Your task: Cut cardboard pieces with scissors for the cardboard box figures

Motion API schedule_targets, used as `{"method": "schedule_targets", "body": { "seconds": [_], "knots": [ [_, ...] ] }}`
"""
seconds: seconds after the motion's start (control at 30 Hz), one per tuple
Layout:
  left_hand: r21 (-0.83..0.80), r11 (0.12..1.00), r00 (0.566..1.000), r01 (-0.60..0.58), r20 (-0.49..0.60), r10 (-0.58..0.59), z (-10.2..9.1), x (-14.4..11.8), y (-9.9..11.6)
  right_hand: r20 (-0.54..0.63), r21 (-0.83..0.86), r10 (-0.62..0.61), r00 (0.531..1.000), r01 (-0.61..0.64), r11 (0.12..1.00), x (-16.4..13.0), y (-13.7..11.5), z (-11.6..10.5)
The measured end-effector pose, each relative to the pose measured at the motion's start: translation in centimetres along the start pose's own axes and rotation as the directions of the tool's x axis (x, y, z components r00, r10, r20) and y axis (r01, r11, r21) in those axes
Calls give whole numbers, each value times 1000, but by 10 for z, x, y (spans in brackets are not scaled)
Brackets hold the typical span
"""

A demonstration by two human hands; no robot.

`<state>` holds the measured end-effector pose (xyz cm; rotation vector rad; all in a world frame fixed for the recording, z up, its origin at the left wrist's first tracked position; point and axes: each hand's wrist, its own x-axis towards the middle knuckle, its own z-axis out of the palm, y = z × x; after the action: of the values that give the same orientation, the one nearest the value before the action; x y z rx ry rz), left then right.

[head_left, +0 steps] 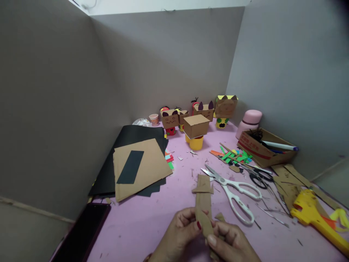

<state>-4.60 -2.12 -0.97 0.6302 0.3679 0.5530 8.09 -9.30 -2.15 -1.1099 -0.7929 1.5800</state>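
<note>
Both my hands meet low at the bottom centre, pinching a long brown cardboard strip (203, 202). My left hand (177, 234) grips its left edge with the thumb on top. My right hand (231, 243) holds the lower right part. The strip points away from me and a smaller cardboard piece (203, 185) lies across its far end. White-handled scissors (234, 191) lie on the pink table (152, 222) just right of the strip, blades pointing left and away.
A brown card sheet (147, 169) with a dark rectangle lies on black paper (131, 140) at left. A dark phone (81, 233) lies bottom left. Cardboard box figures (196, 125) on cups stand at the back. A cardboard box (265, 147) with pens, black scissors (257, 176) and a yellow glue gun (313, 214) lie at right.
</note>
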Motion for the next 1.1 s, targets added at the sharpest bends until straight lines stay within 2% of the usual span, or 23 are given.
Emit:
{"method": "schedule_targets", "body": {
  "seconds": [0.07, 0.13, 0.2, 0.27, 0.4, 0.47, 0.57, 0.67, 0.8, 1.1],
  "knots": [
    [78, 996, 994, -46, -91, 53, -2, 2, 0, -18, -125, -19, 1000, 17, 992, 4, -5, -4],
    [142, 987, 982, -79, -158, 101, -4, 4, 0, -50, -268, -89, 995, 72, 961, 5, -10, -9],
    [197, 977, 973, -84, -193, 123, -4, 5, -1, -100, -385, -179, 979, 128, 914, 5, -15, -12],
    [240, 969, 975, -59, -196, 108, -3, 5, -1, -121, -425, -236, 964, 165, 890, 4, -19, -12],
    [256, 967, 978, -18, -198, 71, 2, 5, -2, -84, -366, -246, 966, 199, 909, 5, -22, -11],
    [235, 972, 972, -14, -224, 68, 4, 5, -1, -126, -303, -213, 969, 167, 938, 7, -22, -12],
    [234, 972, 949, -38, -297, 108, 4, 5, 3, -208, -185, -182, 961, 144, 972, 11, -21, -16],
    [298, 953, 924, -60, -346, 166, 3, 6, 5, -207, -161, -193, 959, 161, 974, 13, -18, -18],
    [347, 936, 923, -57, -339, 182, 2, 7, 6, -171, -190, -222, 960, 189, 963, 13, -15, -16],
    [346, 935, 933, -79, -304, 192, -1, 9, -1, -209, -141, -188, 960, 161, 977, 15, -15, -11]
  ]
}}
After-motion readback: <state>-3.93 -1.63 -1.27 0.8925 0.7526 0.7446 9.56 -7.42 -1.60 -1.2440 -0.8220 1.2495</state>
